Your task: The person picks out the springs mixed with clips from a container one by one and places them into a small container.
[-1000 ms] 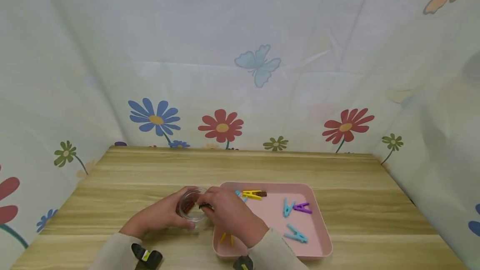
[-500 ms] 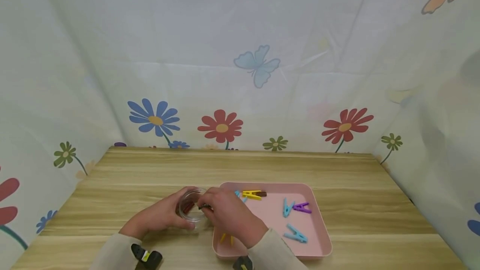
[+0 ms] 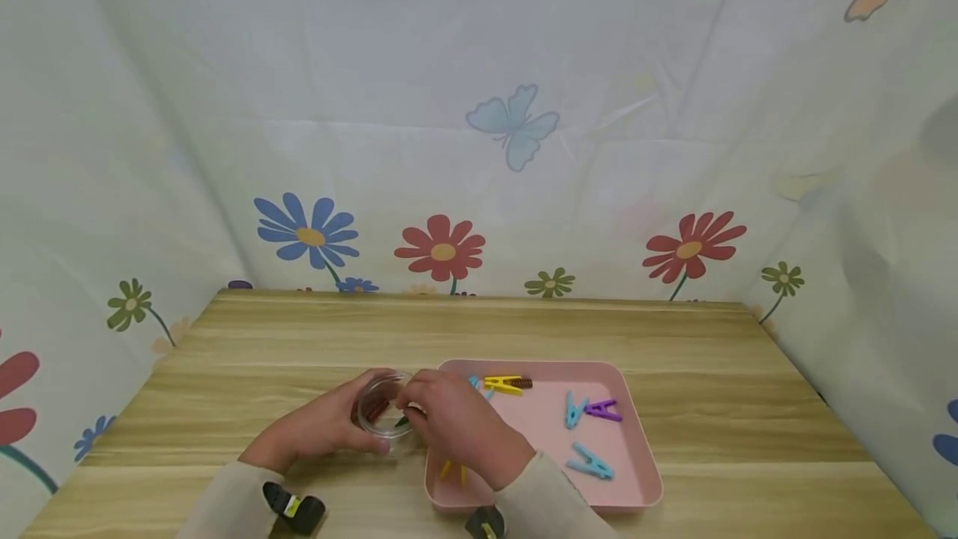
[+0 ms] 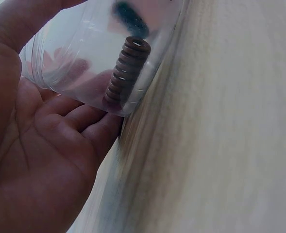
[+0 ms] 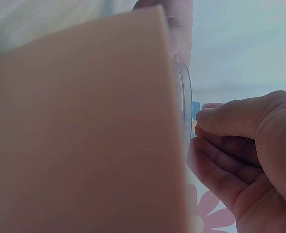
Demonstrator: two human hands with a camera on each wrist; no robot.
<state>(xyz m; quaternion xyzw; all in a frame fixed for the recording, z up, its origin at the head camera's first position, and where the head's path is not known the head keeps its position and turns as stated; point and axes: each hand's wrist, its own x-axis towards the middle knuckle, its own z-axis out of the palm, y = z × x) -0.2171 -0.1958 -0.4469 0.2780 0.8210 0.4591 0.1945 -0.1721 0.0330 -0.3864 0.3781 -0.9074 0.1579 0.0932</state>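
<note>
My left hand (image 3: 337, 421) grips a clear round jar (image 3: 364, 422) near the table surface, fingers and thumb curled round its side. Through the jar wall in the left wrist view, a reddish-brown coil spring (image 4: 127, 70) leans inside. Above it is a blurred dark green spring (image 4: 130, 20), its coils too smeared to make out. My right hand (image 3: 456, 427) is at the jar's mouth with its fingers loosely bent. Nothing shows between thumb and fingers (image 5: 230, 119) in the right wrist view.
A pink tray (image 3: 535, 485) lies right of the jar, partly under my right forearm. It holds yellow, light blue (image 3: 591, 462) and purple clothespins (image 3: 603, 410). A brown spring (image 3: 520, 383) touches a yellow clothespin (image 3: 501, 384). A patterned cloth stands behind the wooden table (image 3: 718, 406).
The dark spring pinched in my right fingertips has left them and now shows lower, inside the jar. Both hands stay in nearly the same place.
</note>
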